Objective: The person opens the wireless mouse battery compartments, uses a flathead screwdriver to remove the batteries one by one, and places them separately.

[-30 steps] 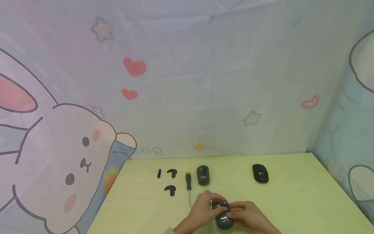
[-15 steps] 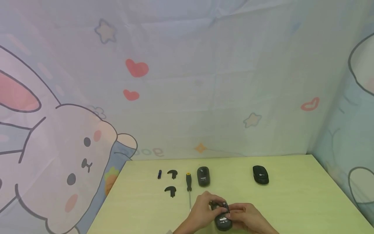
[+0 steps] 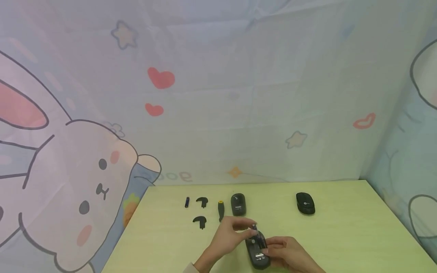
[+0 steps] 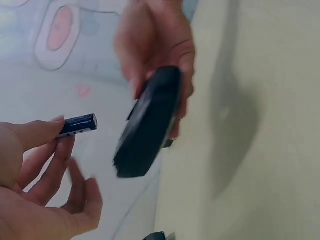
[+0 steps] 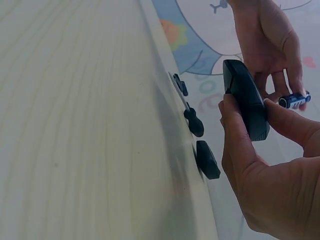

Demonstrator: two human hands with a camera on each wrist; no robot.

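Between thumb and index finger, my left hand point(image 3: 228, 236) pinches a blue battery point(image 4: 80, 125), seen clear of the mouse in both wrist views. My right hand point(image 3: 288, 253) grips a black computer mouse point(image 3: 257, 252) by its side, thumb on one face and fingers on the other. In the head view the mouse's underside faces up, with a white label and an uncovered battery slot. The right wrist view has the mouse point(image 5: 245, 100) edge-on, held above the table, with the battery point(image 5: 295, 100) just beyond it.
Behind the hands lie another mouse point(image 3: 238, 204), a screwdriver point(image 3: 221, 210) partly hidden by my left hand, two black hooked covers point(image 3: 200, 221) and a second battery point(image 3: 187, 202). A third mouse point(image 3: 305, 203) sits at the right on the pale yellow table point(image 3: 341, 235).
My left hand has moved up and away from the mouse with the battery between its fingers. The mouse's slot now shows more. My right hand keeps its hold in nearly the same place.
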